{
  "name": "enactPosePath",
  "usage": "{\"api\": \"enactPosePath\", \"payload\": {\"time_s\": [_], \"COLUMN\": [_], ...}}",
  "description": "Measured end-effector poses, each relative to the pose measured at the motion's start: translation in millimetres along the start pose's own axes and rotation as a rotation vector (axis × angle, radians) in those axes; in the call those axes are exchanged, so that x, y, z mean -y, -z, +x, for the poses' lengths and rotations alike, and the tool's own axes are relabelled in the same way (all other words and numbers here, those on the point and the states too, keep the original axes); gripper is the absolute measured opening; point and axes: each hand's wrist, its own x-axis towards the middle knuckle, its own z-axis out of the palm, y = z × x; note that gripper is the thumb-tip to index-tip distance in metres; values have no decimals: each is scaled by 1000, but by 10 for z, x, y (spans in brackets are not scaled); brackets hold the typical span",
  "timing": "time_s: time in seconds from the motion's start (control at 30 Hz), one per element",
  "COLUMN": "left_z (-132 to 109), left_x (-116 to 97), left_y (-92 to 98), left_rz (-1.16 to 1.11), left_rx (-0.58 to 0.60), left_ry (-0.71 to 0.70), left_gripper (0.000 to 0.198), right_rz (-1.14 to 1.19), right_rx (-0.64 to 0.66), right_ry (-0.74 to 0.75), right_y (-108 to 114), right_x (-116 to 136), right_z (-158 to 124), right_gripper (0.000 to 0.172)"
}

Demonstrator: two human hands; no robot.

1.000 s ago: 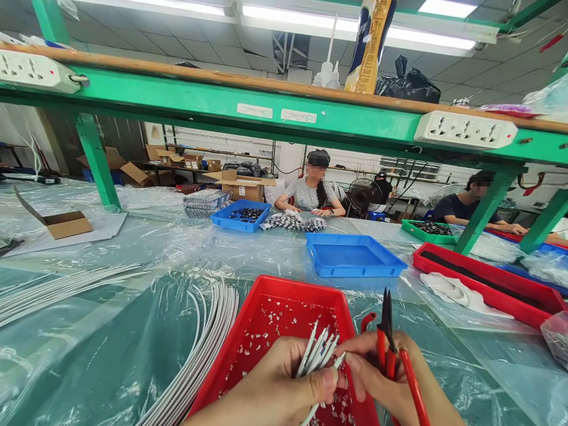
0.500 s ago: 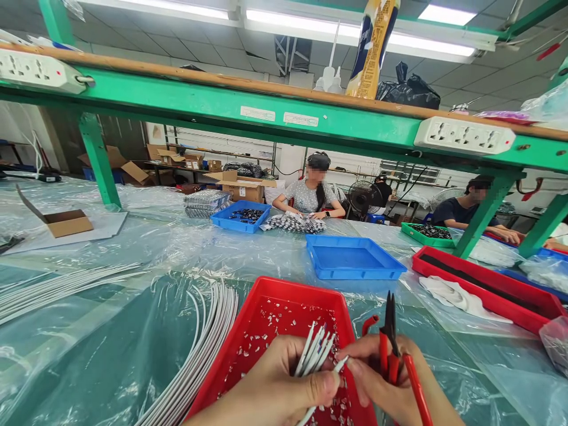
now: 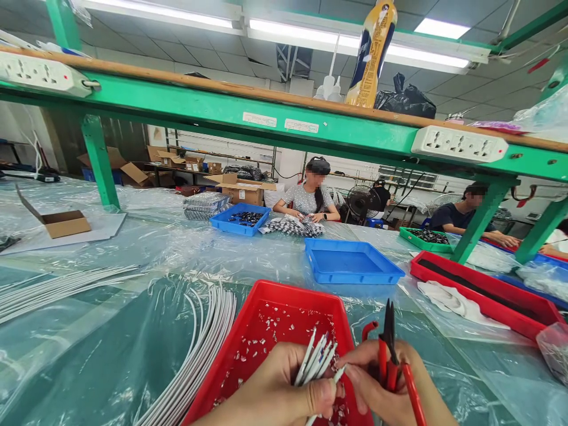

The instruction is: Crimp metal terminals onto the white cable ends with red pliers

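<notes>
Below, red tray (image 3: 266,307) holding white scraps (image 3: 284,325), blue tray (image 3: 386,273) bare inside

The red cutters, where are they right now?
Bottom right of the head view: the cutters are in the right hand, tips up, beside the red tray.

The counter (image 3: 110,331) is covered in clear plastic sheeting. At six o'clock lies a red tray (image 3: 275,313) of white scraps, with a sheaf of white cables (image 3: 204,343) just beside it at nine. A blue tray (image 3: 350,260) sits at twelve, a long red tray (image 3: 479,287) at three, a cardboard box (image 3: 66,223) at ten.
</notes>
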Motion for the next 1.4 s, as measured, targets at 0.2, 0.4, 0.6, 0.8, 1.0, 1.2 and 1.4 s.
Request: {"api": "enactPosePath", "payload": {"time_s": [0.2,0.4,0.6,0.8,1.0,1.2,1.4], "left_z": [62,67,12,37,120,129,60], "left_x": [59,98,63,133,187,165,73], "left_y": [-43,-11,-4,4,-23,-24,24], "left_rz": [10,-35,-171,-214,-137,-254,-109], "left_rx": [-26,-26,137,154,55,115,-5], "left_ry": [-158,-108,-52,-94,-378,-329,-116], "left_gripper": [39,41,33,27,21,25,37], "right_rz": [90,337,495,627,879,868,319], "right_rx": [-1,142,156,144,114,206,-41], "right_ry": [-50,-66,-41,-62,-218,-293,-123], "right_y": [-18,-18,-33,-140,-335,-379,-216], "right_x": [-10,-94,-141,-167,-390,-393,-173], "right_z": [18,0,-40,-14,69,123,46], "right_gripper": [27,33,22,24,36,60,41]}}
